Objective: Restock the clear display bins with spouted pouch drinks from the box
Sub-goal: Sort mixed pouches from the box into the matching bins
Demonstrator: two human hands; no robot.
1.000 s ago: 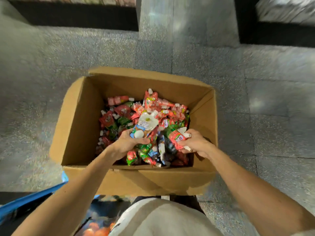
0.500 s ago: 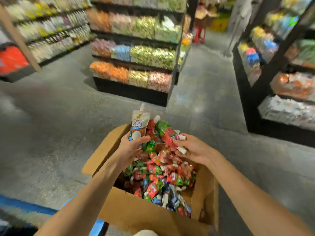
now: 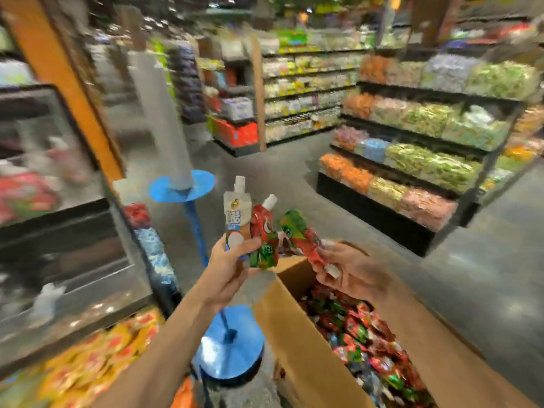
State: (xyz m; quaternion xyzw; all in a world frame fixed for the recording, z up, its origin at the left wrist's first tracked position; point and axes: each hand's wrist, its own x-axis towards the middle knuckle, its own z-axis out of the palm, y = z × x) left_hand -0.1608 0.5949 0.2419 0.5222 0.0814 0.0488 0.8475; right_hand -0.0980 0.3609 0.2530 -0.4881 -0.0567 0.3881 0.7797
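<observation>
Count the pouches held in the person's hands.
3: a white pouch and a red pouch in the left hand, a red-green pouch in the right hand; more may be hidden.

Blue stand (image 3: 232,353), stocked snack shelves (image 3: 418,163)

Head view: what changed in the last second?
Both hands rose out of the brown cardboard box: left hand carrying a white spouted pouch and a red-green spouted pouch, right hand a second red-green pouch. View swung up to the aisle. Grips unchanged; box still full.

glossy plastic pouches (image 3: 263,231); matt brown cardboard box (image 3: 297,334); smooth grey polished floor (image 3: 294,184).
</observation>
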